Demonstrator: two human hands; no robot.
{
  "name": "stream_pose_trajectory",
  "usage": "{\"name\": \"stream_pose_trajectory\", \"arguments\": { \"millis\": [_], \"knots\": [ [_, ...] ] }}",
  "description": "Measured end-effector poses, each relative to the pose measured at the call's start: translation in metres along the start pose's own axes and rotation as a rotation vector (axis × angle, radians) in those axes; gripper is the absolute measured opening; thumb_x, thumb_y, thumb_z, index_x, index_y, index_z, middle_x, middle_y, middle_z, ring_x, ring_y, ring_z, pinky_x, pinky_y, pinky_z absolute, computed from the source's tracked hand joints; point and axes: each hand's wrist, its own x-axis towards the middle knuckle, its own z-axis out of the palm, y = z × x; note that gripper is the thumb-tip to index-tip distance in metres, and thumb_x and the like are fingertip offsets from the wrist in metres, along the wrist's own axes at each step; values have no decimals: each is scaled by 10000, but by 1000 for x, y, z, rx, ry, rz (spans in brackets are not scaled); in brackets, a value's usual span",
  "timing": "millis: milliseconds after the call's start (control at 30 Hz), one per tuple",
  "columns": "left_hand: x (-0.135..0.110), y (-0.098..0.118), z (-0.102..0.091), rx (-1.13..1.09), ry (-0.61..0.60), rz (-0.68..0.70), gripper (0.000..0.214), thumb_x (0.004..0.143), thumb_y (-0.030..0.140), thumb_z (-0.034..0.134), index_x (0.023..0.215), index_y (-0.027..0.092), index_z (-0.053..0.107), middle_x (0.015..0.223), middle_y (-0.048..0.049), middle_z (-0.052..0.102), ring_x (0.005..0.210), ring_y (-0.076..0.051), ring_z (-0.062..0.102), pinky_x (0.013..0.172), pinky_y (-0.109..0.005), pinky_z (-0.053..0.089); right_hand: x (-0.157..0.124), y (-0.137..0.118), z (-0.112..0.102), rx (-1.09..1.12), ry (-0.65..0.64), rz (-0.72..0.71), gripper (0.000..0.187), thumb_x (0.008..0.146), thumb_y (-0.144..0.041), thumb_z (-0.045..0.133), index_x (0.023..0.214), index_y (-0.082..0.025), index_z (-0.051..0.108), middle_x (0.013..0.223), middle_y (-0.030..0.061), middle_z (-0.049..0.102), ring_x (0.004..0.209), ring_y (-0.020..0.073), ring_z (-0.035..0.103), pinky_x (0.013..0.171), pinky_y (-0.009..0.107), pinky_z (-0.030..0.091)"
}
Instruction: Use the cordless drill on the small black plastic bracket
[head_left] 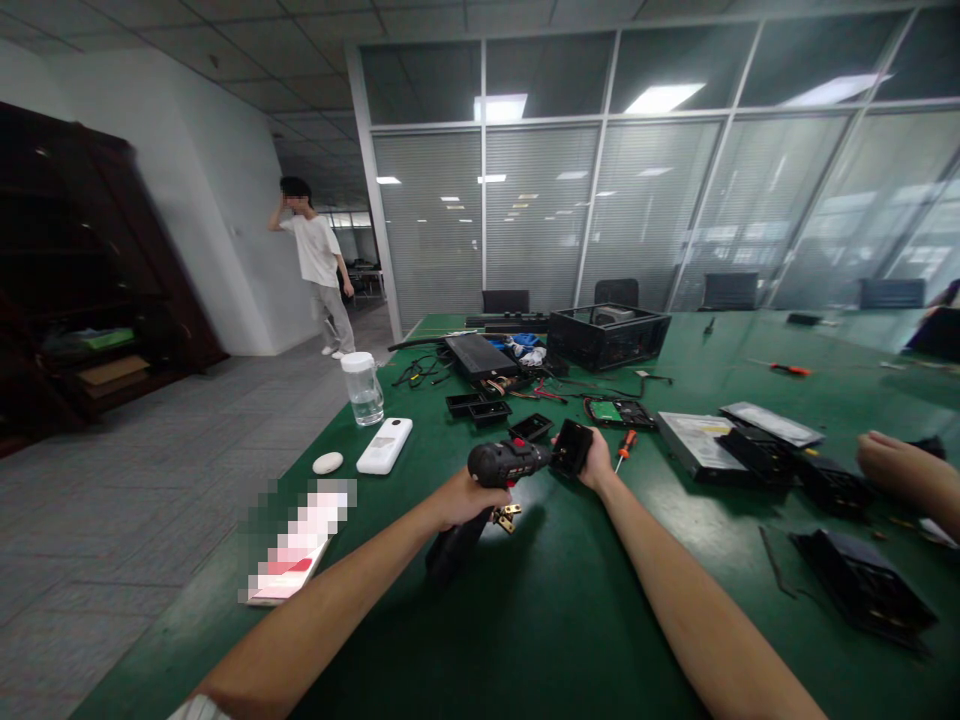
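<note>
My left hand (469,498) is wrapped round the grip of a black cordless drill (501,462), its chuck pointing right. In my right hand (598,460) is a small black open box-like part (571,447), tilted up from the table. The drill's nose reaches the near side of this part; whether the tip touches a screw is too small to tell. Below the drill lie several brass-coloured metal pieces (508,517). Just beyond my hands sits another black box part (530,427). An orange-handled screwdriver (627,445) lies right of my right hand.
A water bottle (363,390), white device (385,446) and pale oval object (328,463) stand left on the green table (360,620). Behind are a black case (607,338) and cables. Silver drives (701,447) lie right, near another person's hand (896,468). A person (316,255) stands beyond.
</note>
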Motion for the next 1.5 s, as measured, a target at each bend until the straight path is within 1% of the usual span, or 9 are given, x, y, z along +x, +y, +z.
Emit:
{"name": "stream_pose_trajectory", "arguments": {
  "millis": [267,400,500,633,767,1000,1200,1333,1500],
  "knots": [
    [2,-5,-1,5,-17,18,276,629,252,599,865,111,573,692,-25,551,561,-104,474,529,-240,372,-1,0,0,28,27,6,289,672,-353,348,728,-255,614,759,147,647,703,247,617,622,437,463],
    [2,-6,-2,11,-35,33,266,639,252,588,863,108,569,700,-28,547,566,-105,475,525,-237,371,-1,0,1,24,9,-3,281,671,-346,352,732,-255,610,756,149,646,696,247,616,616,439,462],
    [2,-6,-2,34,-18,54,252,633,238,591,849,111,570,713,-26,544,598,-110,479,545,-236,375,-2,0,3,7,-1,-28,263,668,-341,359,717,-266,606,735,138,646,680,245,614,616,442,462],
    [2,-6,-3,67,-11,54,249,639,235,582,855,113,569,677,-15,532,590,-107,467,547,-237,372,-3,0,3,0,-6,-32,273,685,-332,347,705,-258,609,726,133,647,674,244,612,618,445,454],
    [2,-5,-3,75,-8,46,239,640,240,581,845,116,568,659,-8,525,573,-102,456,539,-235,367,-2,0,2,-8,-11,-25,308,701,-332,330,717,-228,619,756,140,651,687,236,613,616,412,449],
    [2,-6,-3,63,-5,47,238,631,240,591,836,121,569,692,-13,539,587,-105,468,559,-242,377,0,4,5,-43,109,-32,354,699,-384,351,780,-136,589,688,109,645,629,224,607,560,346,467],
    [2,-6,-4,72,-4,59,266,632,245,594,866,119,579,733,-27,556,617,-113,482,574,-246,383,-1,3,7,-48,106,-30,364,705,-380,341,798,-129,587,694,104,643,627,222,604,561,338,470],
    [3,-8,-4,64,-20,39,283,643,253,581,888,111,576,723,-34,557,588,-113,483,543,-245,375,0,3,6,-56,112,-30,367,709,-380,334,795,-129,588,686,106,642,613,222,602,554,340,469],
    [3,-8,-3,80,-2,36,242,644,253,580,844,116,572,688,-20,547,564,-103,475,532,-239,362,-1,3,7,-49,106,-33,363,717,-378,328,785,-134,587,672,100,639,609,214,600,548,328,468]
  ]
}}
